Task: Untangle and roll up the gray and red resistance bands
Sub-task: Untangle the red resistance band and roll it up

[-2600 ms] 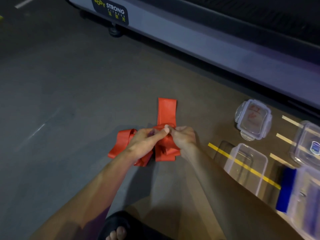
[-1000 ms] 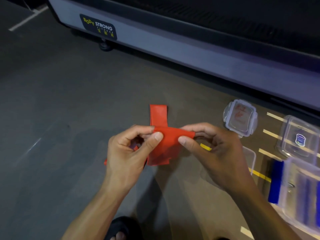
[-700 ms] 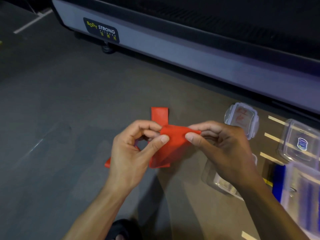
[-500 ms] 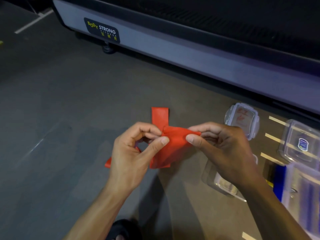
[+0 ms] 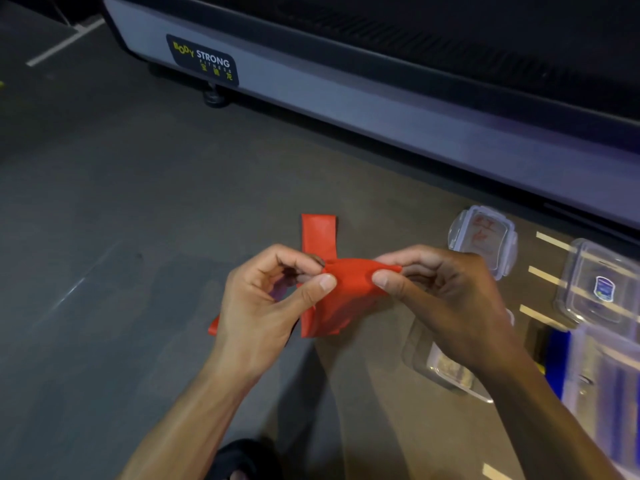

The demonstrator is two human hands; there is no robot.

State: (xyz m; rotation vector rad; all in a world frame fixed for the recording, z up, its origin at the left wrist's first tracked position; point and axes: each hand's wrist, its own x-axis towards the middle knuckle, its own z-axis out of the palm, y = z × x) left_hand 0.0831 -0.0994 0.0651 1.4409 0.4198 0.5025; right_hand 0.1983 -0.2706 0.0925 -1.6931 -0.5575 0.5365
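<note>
The red resistance band (image 5: 341, 292) hangs lifted above the dark floor, folded and bunched between both hands. My left hand (image 5: 266, 303) pinches its left top edge between thumb and fingers. My right hand (image 5: 446, 299) pinches the right top edge the same way. One flat end of the band sticks out beyond the hands, and a small red corner shows left of my left wrist. No gray band is visible.
A treadmill base (image 5: 381, 98) with a "Body Strong" label runs across the back. Several clear plastic containers and lids (image 5: 483, 242) lie at the right, one with a blue lid (image 5: 559, 362). A dark shoe (image 5: 242, 459) is at the bottom. Yellow floor lines run under the containers.
The band has been lifted from the floor into both hands. In the last second the hands barely moved, still pinching the top edge.
</note>
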